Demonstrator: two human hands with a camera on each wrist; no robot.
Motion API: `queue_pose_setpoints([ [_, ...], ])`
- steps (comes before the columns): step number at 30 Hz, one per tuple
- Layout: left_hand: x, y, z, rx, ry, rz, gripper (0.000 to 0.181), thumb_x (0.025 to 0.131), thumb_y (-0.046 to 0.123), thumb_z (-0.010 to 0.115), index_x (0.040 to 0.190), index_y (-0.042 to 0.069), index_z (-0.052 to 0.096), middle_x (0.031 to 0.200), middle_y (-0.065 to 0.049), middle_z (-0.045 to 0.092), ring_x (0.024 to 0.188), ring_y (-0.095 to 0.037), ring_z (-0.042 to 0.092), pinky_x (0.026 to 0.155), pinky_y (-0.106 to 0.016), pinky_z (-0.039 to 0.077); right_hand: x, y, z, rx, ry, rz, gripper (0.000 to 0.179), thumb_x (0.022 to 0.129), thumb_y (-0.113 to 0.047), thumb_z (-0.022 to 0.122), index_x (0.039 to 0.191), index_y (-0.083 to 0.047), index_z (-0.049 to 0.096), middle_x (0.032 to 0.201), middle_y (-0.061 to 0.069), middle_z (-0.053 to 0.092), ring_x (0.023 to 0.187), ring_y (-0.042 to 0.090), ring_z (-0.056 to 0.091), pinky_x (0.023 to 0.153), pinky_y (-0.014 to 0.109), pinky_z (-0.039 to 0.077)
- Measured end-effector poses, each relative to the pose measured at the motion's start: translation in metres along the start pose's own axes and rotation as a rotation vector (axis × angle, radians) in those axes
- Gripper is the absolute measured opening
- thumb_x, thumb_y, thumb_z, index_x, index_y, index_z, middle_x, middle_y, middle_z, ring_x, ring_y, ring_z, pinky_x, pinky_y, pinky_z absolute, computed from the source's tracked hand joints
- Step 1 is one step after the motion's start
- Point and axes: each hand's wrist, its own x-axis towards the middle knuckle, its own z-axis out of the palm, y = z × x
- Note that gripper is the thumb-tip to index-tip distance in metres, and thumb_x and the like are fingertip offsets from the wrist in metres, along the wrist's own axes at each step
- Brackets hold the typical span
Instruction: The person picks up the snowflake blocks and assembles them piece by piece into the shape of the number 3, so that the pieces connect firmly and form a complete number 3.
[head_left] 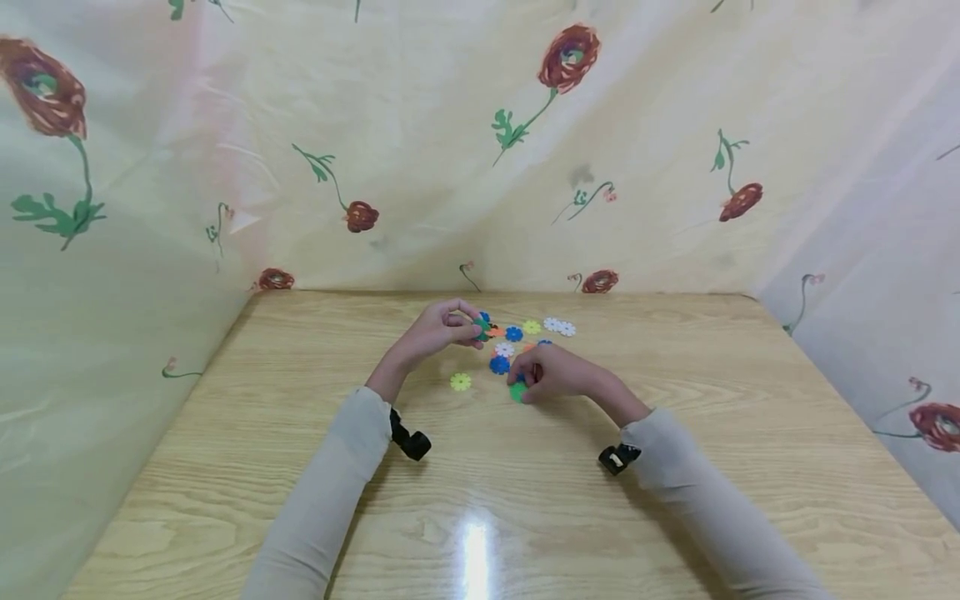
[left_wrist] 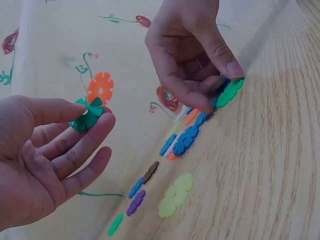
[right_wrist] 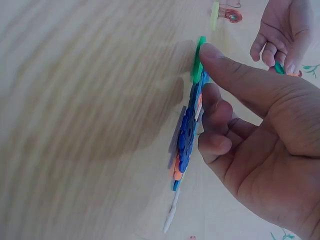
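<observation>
Currently, both your hands are at the flower-shaped discs

Your left hand (head_left: 438, 329) pinches a green disc (left_wrist: 86, 117) between thumb and fingers, raised off the table, with an orange disc (left_wrist: 100, 89) seemingly joined to it. Your right hand (head_left: 557, 372) is down at the wooden table (head_left: 225, 467), fingers curled, its thumb touching a bright green disc (right_wrist: 197, 65); you can't tell whether the fingers close on it. Just beside that lies a dark blue disc (head_left: 499, 365), near a white disc (head_left: 504, 349). Nearer you, apart, lies a yellow disc (head_left: 461, 382). Two white discs (head_left: 559, 326) touch farther back, before the floral cloth (head_left: 420, 125).
</observation>
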Motion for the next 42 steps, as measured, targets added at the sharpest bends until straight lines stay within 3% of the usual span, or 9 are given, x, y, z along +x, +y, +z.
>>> queue_pose_setpoints([
  [5, 0.001, -0.002, -0.001, 0.008, 0.022, 0.005, 0.015, 0.101, 0.005, 0.062, 0.114, -0.002, 0.063, 0.097, -0.014, 0.075, 0.101, -0.047, 0.069, 0.103, -0.055, 0.053, 0.004, -0.002, 0.002, -0.024, 0.009, -0.001, 0.017, 0.084, -0.002, 0.080, 0.100, -0.003, 0.074, 0.074, 0.002, 0.060, 0.067, 0.010, 0.049, 0.062, 0.021, 0.042],
  [9, -0.001, -0.004, -0.003, 0.011, 0.041, -0.005, 0.018, 0.100, 0.005, 0.063, 0.116, -0.004, 0.064, 0.100, -0.014, 0.075, 0.091, -0.031, 0.074, 0.102, -0.059, 0.052, 0.008, -0.001, 0.002, 0.017, 0.019, -0.021, 0.017, 0.083, -0.002, 0.082, 0.093, -0.003, 0.070, 0.079, 0.005, 0.062, 0.072, 0.012, 0.052, 0.065, 0.022, 0.045],
  [11, -0.002, -0.005, -0.004, 0.010, 0.050, -0.014, 0.018, 0.100, 0.005, 0.064, 0.116, -0.004, 0.064, 0.102, -0.017, 0.075, 0.092, -0.030, 0.074, 0.102, -0.061, 0.051, 0.011, 0.001, 0.002, 0.044, 0.051, -0.024, 0.016, 0.084, -0.002, 0.081, 0.092, -0.002, 0.067, 0.082, 0.007, 0.063, 0.074, 0.012, 0.053, 0.067, 0.023, 0.046],
  [18, -0.003, -0.007, -0.005, -0.004, 0.072, -0.025, 0.019, 0.099, 0.006, 0.066, 0.115, -0.003, 0.065, 0.105, -0.018, 0.074, 0.110, -0.051, 0.066, 0.103, -0.063, 0.050, 0.017, 0.005, -0.012, 0.158, 0.319, 0.047, 0.012, 0.091, -0.005, 0.075, 0.101, -0.001, 0.070, 0.088, 0.013, 0.068, 0.077, 0.018, 0.058, 0.070, 0.029, 0.052],
  [22, -0.002, -0.009, -0.005, 0.002, 0.080, -0.015, 0.019, 0.099, 0.006, 0.066, 0.115, -0.004, 0.066, 0.103, -0.014, 0.072, 0.104, -0.044, 0.069, 0.101, -0.062, 0.051, 0.018, 0.004, -0.017, 0.260, 0.445, 0.105, 0.017, 0.095, -0.008, 0.072, 0.109, 0.000, 0.070, 0.095, 0.015, 0.068, 0.085, 0.029, 0.063, 0.074, 0.036, 0.057],
  [26, -0.001, -0.009, -0.004, 0.007, 0.096, -0.019, 0.019, 0.098, 0.006, 0.067, 0.115, -0.003, 0.067, 0.101, -0.010, 0.071, 0.098, -0.034, 0.073, 0.101, -0.060, 0.052, 0.021, 0.004, -0.016, 0.361, 0.525, 0.105, 0.022, 0.097, -0.010, 0.070, 0.116, 0.002, 0.069, 0.102, 0.019, 0.070, 0.093, 0.037, 0.066, 0.079, 0.042, 0.061],
  [36, -0.002, -0.006, -0.005, -0.024, 0.139, -0.032, 0.019, 0.098, 0.006, 0.068, 0.114, -0.002, 0.066, 0.102, -0.012, 0.071, 0.105, -0.045, 0.069, 0.100, -0.059, 0.053, 0.028, -0.005, -0.013, 0.443, 0.583, 0.042, 0.020, 0.095, -0.005, 0.071, 0.112, 0.005, 0.069, 0.102, 0.020, 0.074, 0.096, 0.043, 0.071, 0.084, 0.052, 0.061],
  [39, -0.001, -0.006, -0.005, -0.028, 0.145, -0.039, 0.019, 0.097, 0.006, 0.068, 0.115, -0.002, 0.066, 0.102, -0.011, 0.070, 0.102, -0.041, 0.071, 0.100, -0.058, 0.053, 0.029, -0.006, -0.012, 0.452, 0.586, 0.038, 0.019, 0.094, -0.004, 0.072, 0.111, 0.005, 0.069, 0.100, 0.020, 0.075, 0.095, 0.045, 0.071, 0.084, 0.054, 0.060],
  [42, -0.001, -0.006, -0.004, -0.041, 0.152, -0.044, 0.021, 0.097, 0.005, 0.068, 0.116, -0.003, 0.065, 0.101, -0.009, 0.069, 0.097, -0.034, 0.073, 0.101, -0.058, 0.053, 0.029, -0.006, -0.012, 0.450, 0.589, 0.033, 0.020, 0.094, -0.004, 0.072, 0.111, 0.006, 0.068, 0.099, 0.020, 0.074, 0.090, 0.039, 0.073, 0.083, 0.052, 0.061],
])
